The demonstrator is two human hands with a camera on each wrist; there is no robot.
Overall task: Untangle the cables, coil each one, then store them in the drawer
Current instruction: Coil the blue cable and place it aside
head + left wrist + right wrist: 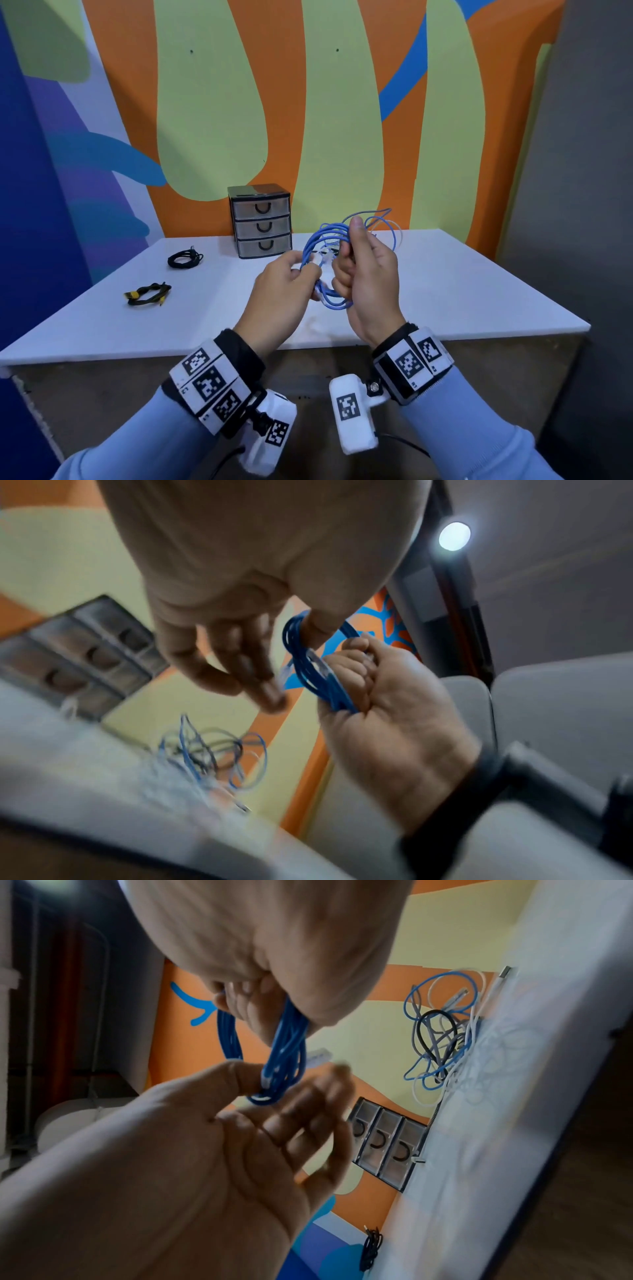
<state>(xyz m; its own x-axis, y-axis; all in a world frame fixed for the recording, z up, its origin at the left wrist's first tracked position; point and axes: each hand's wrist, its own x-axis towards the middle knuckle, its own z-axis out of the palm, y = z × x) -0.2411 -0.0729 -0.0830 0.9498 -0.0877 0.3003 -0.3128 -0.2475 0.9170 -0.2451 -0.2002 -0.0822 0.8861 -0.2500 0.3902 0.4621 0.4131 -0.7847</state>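
My right hand (368,274) grips the blue coil (325,274) above the table (479,291), fingers curled round its loops so they cannot spring apart. My left hand (284,291) pinches its clear plug (322,258), probably to tuck the end in. Drawers (262,226) shut.

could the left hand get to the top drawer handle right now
Probably not yet: the left hand is busy pinching the blue cable coil with the right hand. The path to the top drawer handle looks clear otherwise.

White table (445,291) before painted wall (212,102) (orange, pale green, blue shapes); grey wall (589,137) at right.
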